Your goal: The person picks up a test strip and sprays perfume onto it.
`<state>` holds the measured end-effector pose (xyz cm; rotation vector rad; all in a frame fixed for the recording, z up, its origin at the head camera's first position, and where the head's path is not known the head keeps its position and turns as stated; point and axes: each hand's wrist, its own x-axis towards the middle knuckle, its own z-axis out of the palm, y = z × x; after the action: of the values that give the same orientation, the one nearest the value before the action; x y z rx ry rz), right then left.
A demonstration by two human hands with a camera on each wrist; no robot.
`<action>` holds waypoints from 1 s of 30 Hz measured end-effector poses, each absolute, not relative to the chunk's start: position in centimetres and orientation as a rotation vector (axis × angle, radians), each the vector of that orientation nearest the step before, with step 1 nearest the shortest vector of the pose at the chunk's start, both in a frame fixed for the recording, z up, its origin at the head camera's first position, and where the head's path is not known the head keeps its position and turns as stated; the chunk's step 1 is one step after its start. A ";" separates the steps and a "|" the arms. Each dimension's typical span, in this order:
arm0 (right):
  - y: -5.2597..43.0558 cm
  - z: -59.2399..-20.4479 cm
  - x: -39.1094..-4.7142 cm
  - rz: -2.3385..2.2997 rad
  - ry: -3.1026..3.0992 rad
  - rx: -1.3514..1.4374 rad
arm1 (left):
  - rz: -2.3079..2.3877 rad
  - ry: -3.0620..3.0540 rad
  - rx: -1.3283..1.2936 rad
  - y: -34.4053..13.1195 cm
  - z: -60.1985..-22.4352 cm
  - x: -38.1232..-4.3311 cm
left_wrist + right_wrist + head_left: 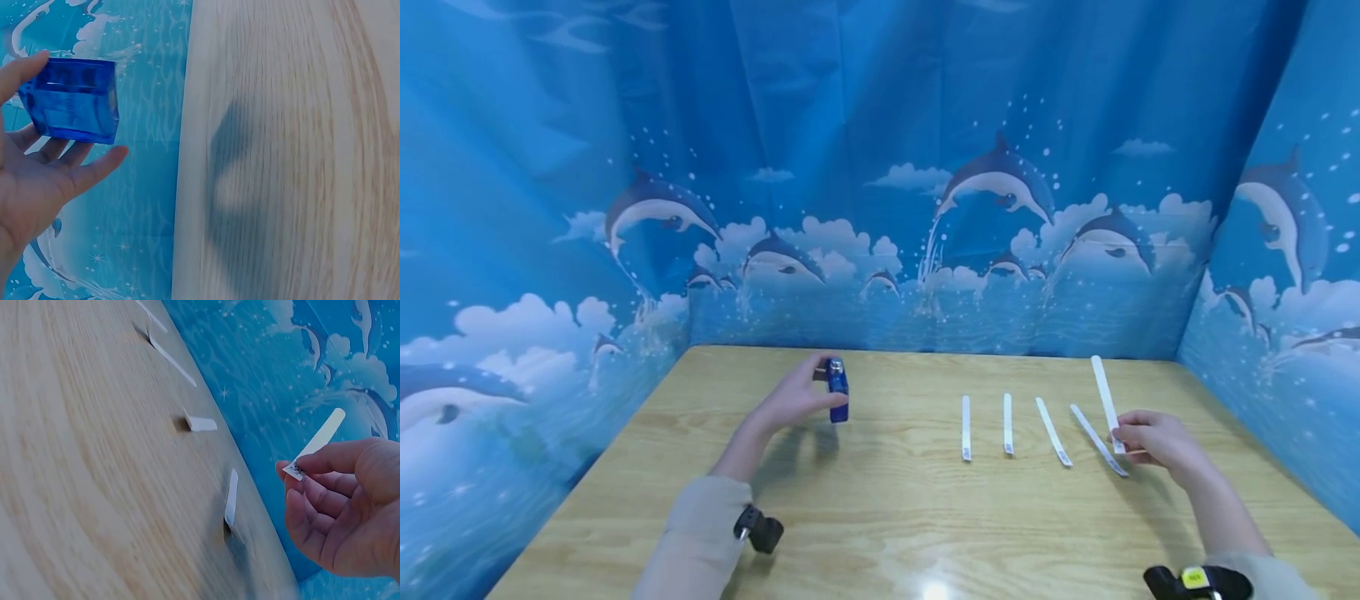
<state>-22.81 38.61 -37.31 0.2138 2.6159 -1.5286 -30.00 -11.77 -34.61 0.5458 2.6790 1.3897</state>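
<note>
In my left hand (800, 392) is a blue glass perfume bottle (838, 390) with a silver spray top, raised above the table's left half. The left wrist view shows the bottle (72, 103) between thumb and fingers, its square base toward the camera. My right hand (1161, 442) pinches a white paper test strip (1105, 396) by its printed lower end, the rest pointing up and away. In the right wrist view the strip (322, 434) sits between thumb and forefinger (340, 456). Several like strips lie on the table in a spaced row, the nearest strip (1097, 439) just left of my right hand.
The row goes on leftward with a slanted strip (1053, 432), a straighter strip (1008, 425) and the leftmost strip (966, 428). Their printed ends bend up slightly. Behind the wooden table (887, 517) hangs a blue dolphin-print curtain (865, 167), which also closes off both sides.
</note>
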 end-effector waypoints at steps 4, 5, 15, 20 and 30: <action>37.6 -36.8 -23.0 -1.483 2.636 0.204 | 1.385 2.698 0.623 -11.6 -34.3 -29.9; 37.4 -36.7 -23.0 -1.475 2.639 0.198 | 1.386 2.701 0.627 -11.6 -34.3 -29.9; 35.6 -36.2 -23.0 -1.408 2.659 0.117 | 1.382 2.723 0.665 -10.6 -33.9 -29.6; 35.0 -36.1 -22.9 -1.413 2.634 0.108 | 1.366 2.710 0.696 -9.9 -33.9 -29.4; 33.1 -36.2 -22.5 -1.527 2.575 0.028 | 1.449 2.634 0.826 -8.6 -33.6 -28.7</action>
<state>-22.49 33.14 -36.16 0.0280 2.5753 -1.5273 -28.72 -8.64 -33.57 0.8264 2.6343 1.4486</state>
